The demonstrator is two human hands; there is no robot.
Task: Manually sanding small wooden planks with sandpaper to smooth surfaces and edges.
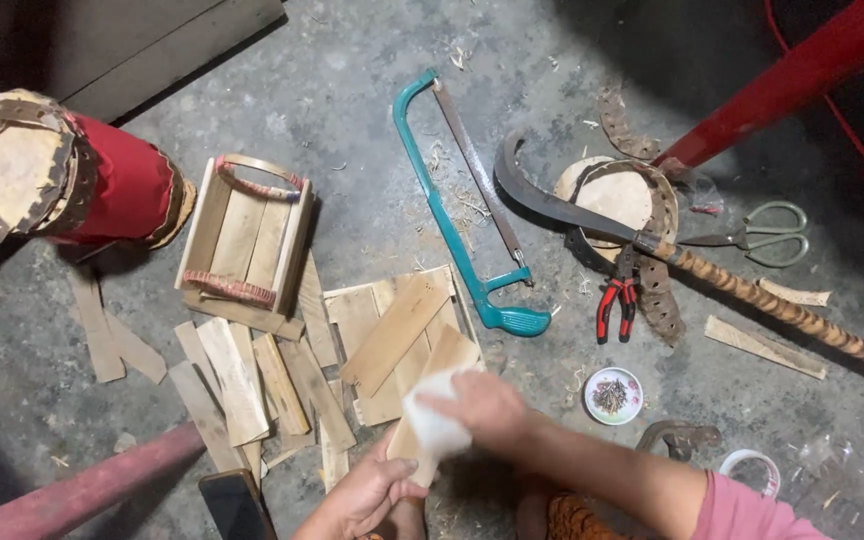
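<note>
Wood slat (434,385) sits low-centre in the head view, one end up on the loose slat pile (352,340), other end down toward me. I see the right hand (482,405) pressing a pale pad or cloth (432,425) flat on the slat, fingers curled over it, closed on the pad; blurred, so can't tell what the pad is. Right forearm comes in from lower right, pink sleeve at the edge. Left hand (367,490) grips the slat's near end from below, thumb on top, closed round it.

Room: bare concrete floor (352,90) open at top-centre; tight on all other sides. Dark phone (235,503) just left of the left hand. Small slat box (244,233) w/ woven trim upper left, touching the pile. Teal hacksaw (452,220) just right of the pile, handle near the slat's far end. Red-handled pliers (616,305), curved blade w/ wrapped handle (652,245), scissors (767,235) further right. Small white dish of nails (613,395) near the right wrist. Red drum-like cylinder (62,170) far left. Red pole (802,70) top right.
</note>
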